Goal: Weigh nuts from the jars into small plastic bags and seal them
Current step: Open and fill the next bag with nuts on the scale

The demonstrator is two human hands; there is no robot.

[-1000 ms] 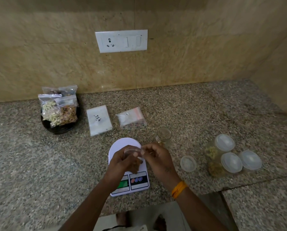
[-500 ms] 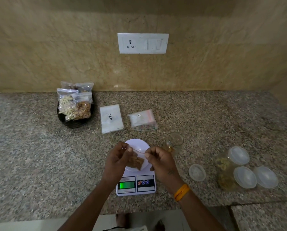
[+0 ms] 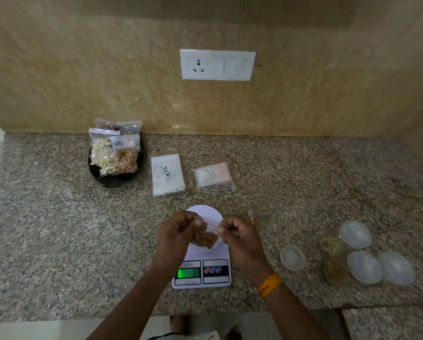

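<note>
Above scale [image 3: 201, 271]: bag [image 3: 206, 238] of nuts is held over the pan.
Grip: top strip is pinched by left hand [image 3: 178, 233] and right hand [image 3: 239, 235].
Handling: judged light, soft, slippery; best taken at the seal.

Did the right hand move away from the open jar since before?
Cannot tell for the right hand. The camera swung, so everything shifted together. Against the open jar and the scale, it sits about where it was, pinching the bag.
</note>
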